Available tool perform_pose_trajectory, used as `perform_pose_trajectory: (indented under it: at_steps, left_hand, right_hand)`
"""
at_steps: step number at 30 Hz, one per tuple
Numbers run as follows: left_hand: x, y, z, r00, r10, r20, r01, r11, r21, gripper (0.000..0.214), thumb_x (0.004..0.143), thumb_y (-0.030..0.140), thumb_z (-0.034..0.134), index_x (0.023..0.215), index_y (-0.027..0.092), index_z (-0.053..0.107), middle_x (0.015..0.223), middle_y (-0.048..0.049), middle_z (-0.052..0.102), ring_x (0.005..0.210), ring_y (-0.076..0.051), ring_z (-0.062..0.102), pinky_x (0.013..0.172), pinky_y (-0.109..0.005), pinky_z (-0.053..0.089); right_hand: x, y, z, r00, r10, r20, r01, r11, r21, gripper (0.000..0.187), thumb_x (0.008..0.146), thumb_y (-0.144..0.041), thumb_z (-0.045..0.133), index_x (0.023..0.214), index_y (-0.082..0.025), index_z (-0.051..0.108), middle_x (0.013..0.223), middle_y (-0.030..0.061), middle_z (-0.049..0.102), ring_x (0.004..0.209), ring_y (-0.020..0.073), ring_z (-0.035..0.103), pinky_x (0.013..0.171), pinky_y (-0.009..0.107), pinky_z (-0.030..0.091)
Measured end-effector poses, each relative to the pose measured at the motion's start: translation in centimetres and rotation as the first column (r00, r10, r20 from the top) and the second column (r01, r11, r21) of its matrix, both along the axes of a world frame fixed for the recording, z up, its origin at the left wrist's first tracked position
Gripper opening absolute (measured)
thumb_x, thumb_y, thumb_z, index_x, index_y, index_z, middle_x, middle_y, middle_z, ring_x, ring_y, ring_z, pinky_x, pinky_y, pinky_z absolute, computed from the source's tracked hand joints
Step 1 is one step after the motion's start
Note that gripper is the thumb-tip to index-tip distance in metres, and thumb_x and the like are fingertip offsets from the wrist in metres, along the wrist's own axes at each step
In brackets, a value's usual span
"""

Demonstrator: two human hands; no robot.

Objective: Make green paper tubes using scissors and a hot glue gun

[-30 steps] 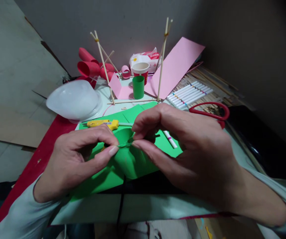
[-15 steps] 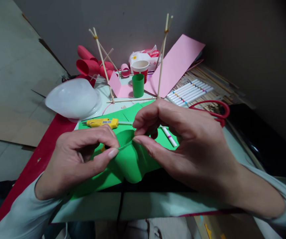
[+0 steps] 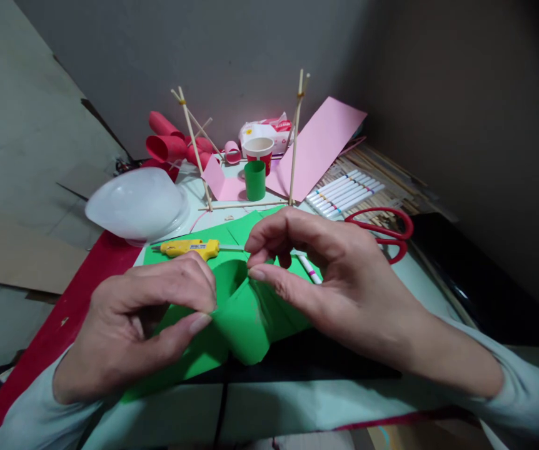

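A curved piece of green paper (image 3: 241,328) is held up between my two hands, bent into a loop. My left hand (image 3: 142,325) pinches its left edge between thumb and forefinger. On the other side, my right hand (image 3: 326,269) pinches the upper edge with thumb and fingertips. Beneath lie flat green sheets (image 3: 194,359). Just beyond my hands rests a yellow glue gun (image 3: 189,249) with a glue stick at its back. A white marker (image 3: 309,269) with a purple band lies partly behind my right hand.
Behind stand a stick frame (image 3: 296,137), a small green paper tube (image 3: 255,181) and a paper cup (image 3: 259,147). A white domed object (image 3: 136,203) is left, with red paper rolls (image 3: 166,148) behind. Pink card (image 3: 321,144), markers (image 3: 344,194) and red-handled scissors (image 3: 403,225) lie right.
My left hand has moved left and down with its edge of the green paper, widening the loop. My right hand keeps its pinch. The camera view has tilted up slightly.
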State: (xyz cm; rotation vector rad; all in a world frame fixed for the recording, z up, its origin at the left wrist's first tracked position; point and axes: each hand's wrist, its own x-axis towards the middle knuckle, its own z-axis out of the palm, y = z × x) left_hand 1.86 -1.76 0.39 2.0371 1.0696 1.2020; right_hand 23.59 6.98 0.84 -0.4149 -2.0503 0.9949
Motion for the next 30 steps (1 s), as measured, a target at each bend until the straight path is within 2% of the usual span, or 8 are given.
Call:
perform_pose_trajectory:
  at_steps: [5, 8, 13, 17, 23, 30]
  left_hand:
    - [0.07, -0.21, 0.31, 1.0, 0.006, 0.013, -0.006, 0.999, 0.031, 0.016, 0.092, 0.027, 0.072, 0.079, 0.019, 0.075, 0.063, -0.002, 0.065, 0.063, -0.016, 0.064, 0.063, -0.032, 0.06]
    - [0.19, -0.23, 0.4, 1.0, 0.002, 0.006, -0.003, 1.0, 0.029, 0.017, 0.092, 0.028, 0.073, 0.078, 0.019, 0.076, 0.064, -0.0026, 0.065, 0.064, -0.017, 0.064, 0.062, -0.032, 0.06]
    - [0.19, -0.21, 0.6, 1.0, -0.02, -0.01, 0.02, 0.998, 0.06, 0.018, 0.093, 0.03, 0.073, 0.079, 0.019, 0.075, 0.065, -0.0026, 0.065, 0.066, -0.017, 0.064, 0.063, -0.033, 0.06]
    - [0.1, -0.06, 0.77, 0.998, -0.049, -0.026, 0.051, 0.995, 0.085, 0.018, 0.094, 0.03, 0.071, 0.081, 0.019, 0.076, 0.064, -0.003, 0.065, 0.064, -0.018, 0.064, 0.06, -0.034, 0.06]
    - [-0.03, 0.2, 0.52, 0.996, -0.082, 0.024, 0.08, 0.993, 0.081, 0.009, 0.087, 0.026, 0.075, 0.082, 0.019, 0.078, 0.062, -0.0053, 0.065, 0.061, -0.021, 0.063, 0.056, -0.036, 0.059]
    - [-0.33, -0.38, 0.17, 0.994, -0.104, 0.039, 0.102, 0.993, 0.062, 0.012, 0.089, 0.03, 0.074, 0.083, 0.02, 0.078, 0.062, -0.006, 0.065, 0.062, -0.022, 0.064, 0.056, -0.037, 0.06]
  right_hand:
    - [0.09, 0.51, -0.07, 0.989, 0.112, -0.098, -0.129, 0.976, -0.178, 0.01, 0.095, -0.008, 0.066, 0.104, -0.012, 0.065, 0.095, -0.0009, 0.067, 0.088, 0.0074, 0.064, 0.081, 0.019, 0.054]
    - [-0.04, 0.62, -0.32, 0.975, 0.141, -0.169, -0.183, 0.946, -0.266, 0.017, 0.093, -0.008, 0.07, 0.107, -0.013, 0.062, 0.1, -0.0003, 0.065, 0.09, 0.0085, 0.064, 0.082, 0.022, 0.056]
    - [-0.33, 0.77, -0.35, 0.958, 0.161, -0.236, -0.244, 0.893, -0.378, 0.025, 0.086, -0.006, 0.077, 0.104, -0.014, 0.061, 0.094, -0.0013, 0.064, 0.087, 0.0083, 0.065, 0.079, 0.02, 0.056]
    - [-0.3, 0.86, -0.18, 0.956, 0.17, -0.238, -0.251, 0.894, -0.371, 0.021, 0.087, -0.007, 0.077, 0.099, -0.016, 0.062, 0.093, -0.0015, 0.064, 0.087, 0.0088, 0.065, 0.079, 0.021, 0.056]
    - [-0.09, 0.81, -0.01, 0.964, 0.176, -0.197, -0.239, 0.902, -0.361, 0.018, 0.088, -0.007, 0.076, 0.095, -0.016, 0.062, 0.093, -0.0009, 0.064, 0.086, 0.0093, 0.065, 0.079, 0.022, 0.057]
    - [-0.15, 0.86, -0.36, 0.962, 0.204, -0.181, -0.254, 0.911, -0.325, 0.017, 0.091, -0.009, 0.074, 0.101, -0.014, 0.062, 0.094, -0.0004, 0.064, 0.087, 0.0091, 0.065, 0.079, 0.022, 0.056]
